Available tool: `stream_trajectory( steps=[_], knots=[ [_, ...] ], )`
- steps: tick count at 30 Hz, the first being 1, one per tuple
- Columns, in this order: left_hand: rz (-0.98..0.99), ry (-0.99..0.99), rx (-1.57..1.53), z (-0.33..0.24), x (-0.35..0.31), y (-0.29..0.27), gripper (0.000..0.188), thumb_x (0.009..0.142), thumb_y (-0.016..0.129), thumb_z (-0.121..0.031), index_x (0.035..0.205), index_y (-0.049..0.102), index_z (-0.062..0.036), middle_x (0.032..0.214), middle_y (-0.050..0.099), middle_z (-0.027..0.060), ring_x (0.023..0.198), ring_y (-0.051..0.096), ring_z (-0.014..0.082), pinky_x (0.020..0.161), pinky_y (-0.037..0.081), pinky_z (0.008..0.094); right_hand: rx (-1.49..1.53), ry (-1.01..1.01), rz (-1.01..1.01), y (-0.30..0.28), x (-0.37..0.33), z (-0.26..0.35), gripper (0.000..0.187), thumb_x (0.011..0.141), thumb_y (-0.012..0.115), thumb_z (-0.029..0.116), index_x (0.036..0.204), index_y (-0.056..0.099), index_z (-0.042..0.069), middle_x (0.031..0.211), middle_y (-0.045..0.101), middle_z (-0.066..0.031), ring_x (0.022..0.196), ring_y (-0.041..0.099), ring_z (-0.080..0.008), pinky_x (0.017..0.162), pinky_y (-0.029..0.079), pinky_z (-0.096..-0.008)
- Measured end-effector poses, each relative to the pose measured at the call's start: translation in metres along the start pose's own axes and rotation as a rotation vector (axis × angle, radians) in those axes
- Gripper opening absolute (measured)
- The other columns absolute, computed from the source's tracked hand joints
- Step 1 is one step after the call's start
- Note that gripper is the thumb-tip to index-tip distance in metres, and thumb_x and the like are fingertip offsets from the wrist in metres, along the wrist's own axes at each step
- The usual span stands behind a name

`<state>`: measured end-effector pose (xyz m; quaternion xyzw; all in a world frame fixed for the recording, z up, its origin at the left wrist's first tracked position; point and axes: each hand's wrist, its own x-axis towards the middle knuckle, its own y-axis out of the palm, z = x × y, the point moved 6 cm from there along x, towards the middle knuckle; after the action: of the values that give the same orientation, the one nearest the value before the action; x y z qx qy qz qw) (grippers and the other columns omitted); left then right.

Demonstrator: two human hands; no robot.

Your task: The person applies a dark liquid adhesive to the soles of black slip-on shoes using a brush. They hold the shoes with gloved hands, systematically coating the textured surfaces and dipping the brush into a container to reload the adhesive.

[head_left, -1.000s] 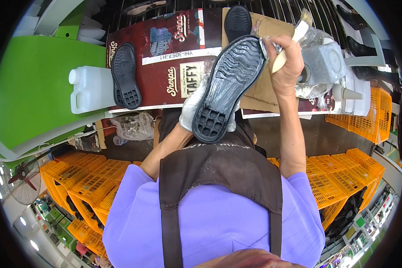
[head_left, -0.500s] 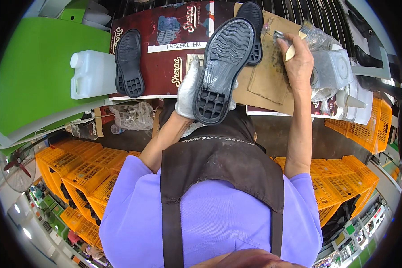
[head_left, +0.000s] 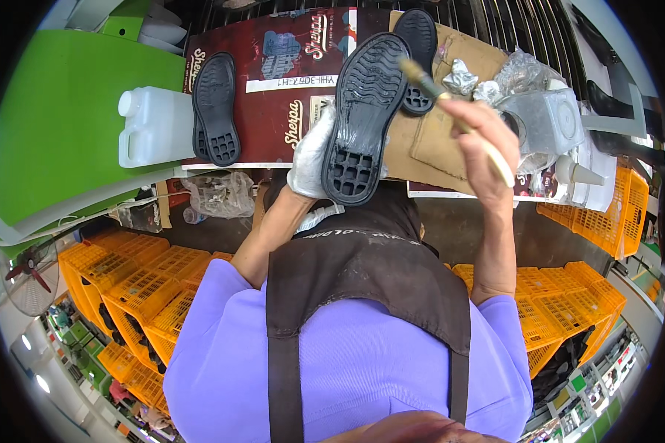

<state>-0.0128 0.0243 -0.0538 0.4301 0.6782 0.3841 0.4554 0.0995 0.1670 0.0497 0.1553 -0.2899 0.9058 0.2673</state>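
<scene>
My left hand, in a white glove, grips a black shoe sole from below and holds it up over the table's near edge. Its wavy tread faces me, the square-grid heel is nearest, and the middle looks wet and shiny. Bare, my right hand is closed around the pale handle of a paintbrush. The brush's bristles are at the sole's upper right edge; whether they touch it I cannot tell. Behind lies a second black sole, partly hidden. Another sole rests at the left on dark red cardboard.
A white plastic jug stands left on the green surface. Right are stained brown cardboard, crumpled foil, a clear plastic container and a nozzle bottle. Orange crates stand behind me on both sides.
My right hand has turned the brush and brought its bristles left, from above the cardboard to the sole's upper edge. My left hand keeps the sole nearly in place.
</scene>
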Motion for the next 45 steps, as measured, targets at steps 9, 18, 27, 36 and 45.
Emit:
stream_trajectory(
  steps=[9, 18, 27, 36, 45],
  knots=[
    [-0.09, 0.119, 0.296, -0.01, -0.003, -0.021, 0.056, 0.095, 0.024, -0.045, 0.127, 0.04, -0.0015, 0.116, 0.054, 0.0157, 0.099, 0.058, 0.0251, 0.084, 0.049, 0.0393, -0.138, -0.145, 0.273, 0.047, -0.006, 0.036, 0.021, 0.074, 0.068, 0.013, 0.091, 0.061, 0.003, 0.07, 0.057, -0.009, 0.06, 0.057, -0.0232, 0.053, 0.046, -0.032],
    [-0.01, 0.025, 0.204, -0.005, -0.006, -0.009, 0.053, 0.095, 0.025, -0.042, 0.127, 0.04, -0.0031, 0.113, 0.056, 0.0161, 0.091, 0.061, 0.0249, 0.076, 0.053, 0.0379, -0.207, -0.156, 0.076, 0.02, 0.016, 0.026, 0.019, 0.074, 0.067, 0.008, 0.092, 0.061, 0.004, 0.072, 0.057, -0.0076, 0.061, 0.057, -0.0207, 0.052, 0.046, -0.0324],
    [0.115, -0.119, 0.074, -0.02, -0.007, 0.004, 0.047, 0.097, 0.025, -0.034, 0.123, 0.043, 0.0005, 0.113, 0.055, 0.0164, 0.095, 0.06, 0.0233, 0.084, 0.05, 0.0358, -0.157, -0.314, 0.506, 0.043, -0.003, 0.037, 0.028, 0.066, 0.067, 0.007, 0.094, 0.065, 0.01, 0.07, 0.05, -0.0029, 0.066, 0.052, -0.0191, 0.055, 0.042, -0.0312],
    [0.123, -0.208, 0.107, -0.004, -0.012, 0.002, 0.046, 0.096, 0.03, -0.035, 0.124, 0.042, -0.0002, 0.106, 0.058, 0.0157, 0.091, 0.061, 0.023, 0.077, 0.052, 0.0335, -0.364, -0.076, 0.134, 0.007, 0.013, -0.009, 0.017, 0.074, 0.066, 0.004, 0.091, 0.063, 0.003, 0.069, 0.053, -0.0085, 0.065, 0.056, -0.0228, 0.057, 0.045, -0.0332],
    [0.015, -0.004, 0.369, -0.009, 0.0, -0.008, 0.04, 0.095, 0.036, -0.028, 0.121, 0.046, -0.0006, 0.105, 0.058, 0.0098, 0.095, 0.056, 0.0148, 0.082, 0.046, 0.0301, 0.095, 0.095, 0.11, 0.038, -0.001, 0.022, 0.014, 0.08, 0.062, 0.006, 0.091, 0.063, -0.001, 0.078, 0.061, -0.0151, 0.069, 0.061, -0.0272, 0.062, 0.048, -0.0319]
  ],
)
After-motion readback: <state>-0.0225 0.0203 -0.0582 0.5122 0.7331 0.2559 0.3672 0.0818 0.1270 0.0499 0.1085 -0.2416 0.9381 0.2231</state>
